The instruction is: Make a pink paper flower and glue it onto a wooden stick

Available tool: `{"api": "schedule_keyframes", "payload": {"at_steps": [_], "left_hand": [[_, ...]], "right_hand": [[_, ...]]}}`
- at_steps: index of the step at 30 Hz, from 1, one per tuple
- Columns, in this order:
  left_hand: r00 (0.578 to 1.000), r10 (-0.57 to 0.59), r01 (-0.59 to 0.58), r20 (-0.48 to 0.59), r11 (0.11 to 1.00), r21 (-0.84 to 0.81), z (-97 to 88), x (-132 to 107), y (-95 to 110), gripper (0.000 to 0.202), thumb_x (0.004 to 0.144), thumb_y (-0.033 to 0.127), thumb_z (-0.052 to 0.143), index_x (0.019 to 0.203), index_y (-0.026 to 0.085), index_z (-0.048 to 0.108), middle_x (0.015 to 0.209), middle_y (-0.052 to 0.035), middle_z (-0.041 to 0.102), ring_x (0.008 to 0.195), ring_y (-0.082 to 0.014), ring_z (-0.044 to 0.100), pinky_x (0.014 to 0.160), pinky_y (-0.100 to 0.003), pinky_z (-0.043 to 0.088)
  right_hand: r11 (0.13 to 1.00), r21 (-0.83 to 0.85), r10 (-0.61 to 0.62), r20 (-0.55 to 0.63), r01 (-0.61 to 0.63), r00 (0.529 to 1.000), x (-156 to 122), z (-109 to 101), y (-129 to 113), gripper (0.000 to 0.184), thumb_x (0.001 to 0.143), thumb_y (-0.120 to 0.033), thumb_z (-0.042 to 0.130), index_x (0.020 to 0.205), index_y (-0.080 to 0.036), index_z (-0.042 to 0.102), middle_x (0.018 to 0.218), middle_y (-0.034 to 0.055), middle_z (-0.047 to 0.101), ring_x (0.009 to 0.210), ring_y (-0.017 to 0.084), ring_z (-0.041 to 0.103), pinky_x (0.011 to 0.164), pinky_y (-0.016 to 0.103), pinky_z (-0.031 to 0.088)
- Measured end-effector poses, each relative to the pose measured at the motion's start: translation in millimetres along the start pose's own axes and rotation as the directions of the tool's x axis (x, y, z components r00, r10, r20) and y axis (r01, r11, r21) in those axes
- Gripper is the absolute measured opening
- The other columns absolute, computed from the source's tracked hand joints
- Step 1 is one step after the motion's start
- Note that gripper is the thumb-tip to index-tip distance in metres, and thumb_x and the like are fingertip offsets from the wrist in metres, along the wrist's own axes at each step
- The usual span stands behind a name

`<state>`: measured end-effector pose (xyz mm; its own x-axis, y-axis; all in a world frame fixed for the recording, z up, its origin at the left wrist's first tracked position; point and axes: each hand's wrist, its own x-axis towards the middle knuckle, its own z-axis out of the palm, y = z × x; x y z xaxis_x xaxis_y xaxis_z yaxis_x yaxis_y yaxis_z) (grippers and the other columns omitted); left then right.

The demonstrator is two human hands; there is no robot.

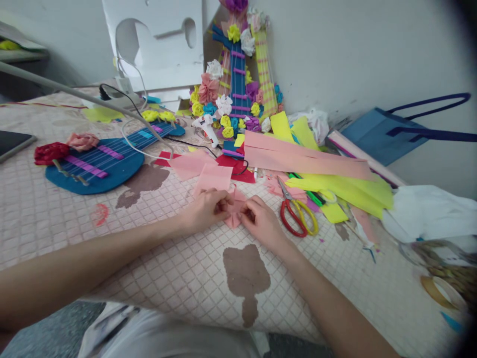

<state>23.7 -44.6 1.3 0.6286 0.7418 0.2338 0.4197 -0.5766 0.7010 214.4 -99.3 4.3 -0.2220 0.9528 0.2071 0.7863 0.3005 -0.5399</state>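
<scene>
My left hand and my right hand meet over a small folded pink felt piece on the checked tablecloth. Both hands pinch it from either side, fingers curled on its pleated folds. A loose pink felt square lies just beyond my left hand. Red and yellow handled scissors lie just right of my right hand.
Long pink felt strips and yellow felt sheets lie at right. A blue felt guitar with felt roses lies at left, a glue gun behind. A decorated upright guitar leans on the wall. A blue bag stands far right.
</scene>
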Motion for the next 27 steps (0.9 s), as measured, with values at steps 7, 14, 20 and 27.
{"api": "schedule_keyframes", "payload": {"at_steps": [7,14,20,27], "left_hand": [[1.000,-0.012,0.013,-0.013,0.998,0.063,0.8,0.4,2.8,0.015,0.074,0.017,0.061,0.089,0.018,0.060,0.070,0.0004,0.062,0.074,-0.0173,0.057,0.079,-0.035,0.040],[1.000,0.004,-0.003,-0.013,0.997,0.080,3.2,0.7,2.5,0.018,0.073,0.014,0.062,0.090,0.018,0.060,0.071,-0.0001,0.063,0.076,-0.0187,0.056,0.077,-0.034,0.039],[1.000,0.010,-0.008,-0.024,0.996,0.094,4.8,0.5,1.4,0.020,0.072,0.012,0.061,0.091,0.018,0.060,0.071,0.0003,0.063,0.079,-0.0198,0.056,0.080,-0.036,0.037],[1.000,0.004,-0.002,-0.021,0.994,0.105,3.3,-0.4,3.1,0.020,0.072,0.013,0.062,0.092,0.017,0.061,0.073,-0.0003,0.063,0.082,-0.0202,0.056,0.080,-0.035,0.037]], "right_hand": [[0.999,-0.032,0.011,0.000,-0.011,1.000,-0.3,0.0,-0.9,0.007,0.080,-0.014,0.053,0.077,-0.021,0.052,0.085,0.0017,0.053,0.078,0.016,0.053,0.066,0.028,0.040],[0.998,-0.066,0.011,-0.006,-0.011,1.000,-1.1,2.6,-1.2,0.005,0.080,-0.017,0.053,0.078,-0.021,0.053,0.087,0.0017,0.053,0.078,0.016,0.054,0.066,0.028,0.040],[0.996,-0.088,0.015,0.001,-0.015,1.000,-0.9,4.6,-0.3,0.005,0.080,-0.017,0.052,0.079,-0.021,0.052,0.087,0.0018,0.052,0.076,0.015,0.053,0.065,0.027,0.040],[0.992,-0.124,0.032,0.010,-0.030,0.999,-1.8,3.9,-2.1,0.004,0.080,-0.017,0.050,0.079,-0.020,0.052,0.088,0.0013,0.052,0.076,0.014,0.054,0.067,0.026,0.041]]}}
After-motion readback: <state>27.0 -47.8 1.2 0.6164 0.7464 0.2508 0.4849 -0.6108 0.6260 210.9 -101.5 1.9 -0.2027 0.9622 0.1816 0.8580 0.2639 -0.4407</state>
